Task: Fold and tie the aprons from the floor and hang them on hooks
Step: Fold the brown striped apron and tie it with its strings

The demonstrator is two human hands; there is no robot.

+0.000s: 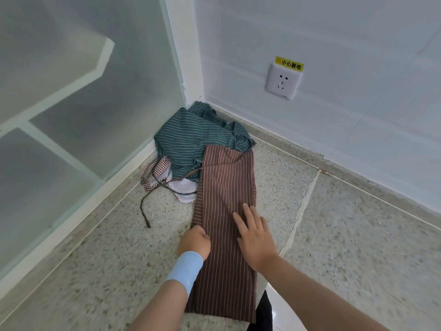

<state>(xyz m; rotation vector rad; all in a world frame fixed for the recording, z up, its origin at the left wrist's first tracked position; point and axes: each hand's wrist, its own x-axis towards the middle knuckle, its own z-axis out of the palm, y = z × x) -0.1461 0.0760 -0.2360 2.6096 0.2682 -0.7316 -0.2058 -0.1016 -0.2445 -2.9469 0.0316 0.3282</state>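
Folding the brown apron (226, 187) on the floor (334, 235)
Its long axis is running 6 to 12 o'clock; the right hand (255, 237) is pressing flat on it, the left hand (194, 242) seemingly pinching its 9 o'clock edge.

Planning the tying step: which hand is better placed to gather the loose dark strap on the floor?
Probably left. The left hand grips the brown apron at its left edge, nearer the strap; the right hand presses flat on the cloth.
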